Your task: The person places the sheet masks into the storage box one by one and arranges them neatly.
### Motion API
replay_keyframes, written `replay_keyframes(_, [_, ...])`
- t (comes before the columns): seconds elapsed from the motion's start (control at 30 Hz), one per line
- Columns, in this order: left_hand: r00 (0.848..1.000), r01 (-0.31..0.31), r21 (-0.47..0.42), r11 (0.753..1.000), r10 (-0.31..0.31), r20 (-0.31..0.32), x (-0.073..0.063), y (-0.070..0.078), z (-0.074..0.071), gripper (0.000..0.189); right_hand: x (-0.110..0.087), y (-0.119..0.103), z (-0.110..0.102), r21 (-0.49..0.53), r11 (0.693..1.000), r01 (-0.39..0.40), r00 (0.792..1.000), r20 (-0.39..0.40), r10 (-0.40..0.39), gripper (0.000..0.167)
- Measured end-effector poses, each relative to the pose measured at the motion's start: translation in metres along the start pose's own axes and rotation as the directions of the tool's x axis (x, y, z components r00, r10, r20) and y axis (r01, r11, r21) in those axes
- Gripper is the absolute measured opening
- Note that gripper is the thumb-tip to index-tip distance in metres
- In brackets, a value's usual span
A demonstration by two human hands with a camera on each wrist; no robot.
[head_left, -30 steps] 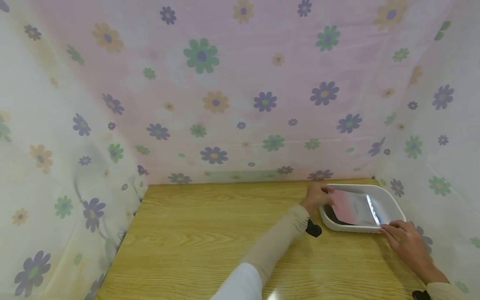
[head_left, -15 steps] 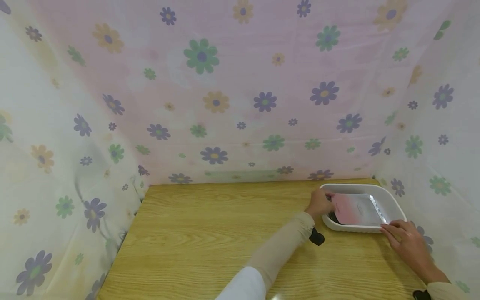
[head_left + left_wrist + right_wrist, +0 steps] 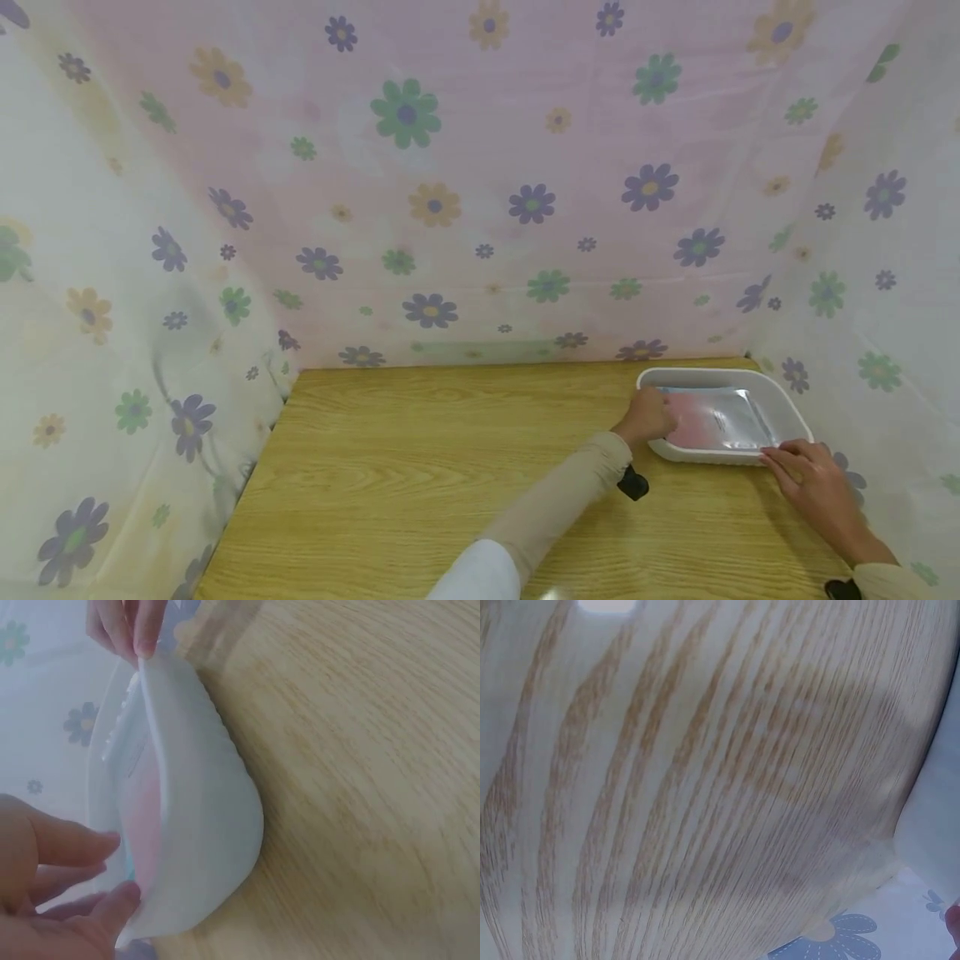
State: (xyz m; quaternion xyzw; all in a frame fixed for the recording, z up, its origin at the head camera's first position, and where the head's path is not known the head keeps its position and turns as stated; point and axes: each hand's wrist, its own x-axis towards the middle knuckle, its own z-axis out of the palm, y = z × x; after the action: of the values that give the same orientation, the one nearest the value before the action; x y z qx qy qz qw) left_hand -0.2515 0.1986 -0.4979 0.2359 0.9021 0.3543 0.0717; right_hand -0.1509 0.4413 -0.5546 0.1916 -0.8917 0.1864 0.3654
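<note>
A white oval-cornered plastic basin [image 3: 720, 457] stands at the right end of the table. Inside it lies a flat pouch [image 3: 720, 421], pink fading to silver. My left hand [image 3: 647, 415] is at the basin's left end, its fingertips inside over the pouch's pink end. In the left wrist view, a gap shows between that hand's thumb and fingers [image 3: 56, 838]. My right hand [image 3: 817, 492] pinches the basin's rim at the near right corner. Only a sliver of a right finger [image 3: 954, 922] enters the right wrist view, beside the basin's white wall [image 3: 934, 817].
The wood-grain table [image 3: 435, 467] extends left of the basin. A flower-print sheet [image 3: 480, 167] rises behind the table and on both sides, close to the basin's right end. A black strap piece [image 3: 633, 483] hangs at my left wrist.
The pouch has settled flatter and lower in the basin, its left end no longer lifted. My left hand has moved slightly toward me and its fingers have parted. My right hand stays on the rim.
</note>
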Motion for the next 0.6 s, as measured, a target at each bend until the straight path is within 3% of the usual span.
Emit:
replay_keyframes(0.03, [1.0,-0.01,0.014,1.0,0.01,0.019,0.0,-0.002,-0.002,0.008,0.0,-0.001,0.001,0.003,1.0,-0.002,1.0,0.0,0.002,0.074])
replay_keyframes(0.17, [0.995,-0.002,-0.163,0.987,0.018,0.1,-0.004,-0.008,-0.009,0.029,-0.001,-0.002,0.0,0.003,1.0,-0.028,0.999,0.022,0.028,0.061])
replay_keyframes(0.27, [0.99,-0.029,-0.228,0.973,0.061,0.13,-0.008,-0.015,-0.016,0.035,-0.003,-0.001,-0.002,-0.002,0.999,-0.048,0.998,0.046,0.048,0.042])
replay_keyframes(0.6, [0.979,-0.16,-0.158,0.974,0.177,0.1,-0.032,-0.039,-0.049,0.033,0.002,-0.002,-0.003,-0.01,0.998,-0.054,0.997,0.057,0.054,0.023])
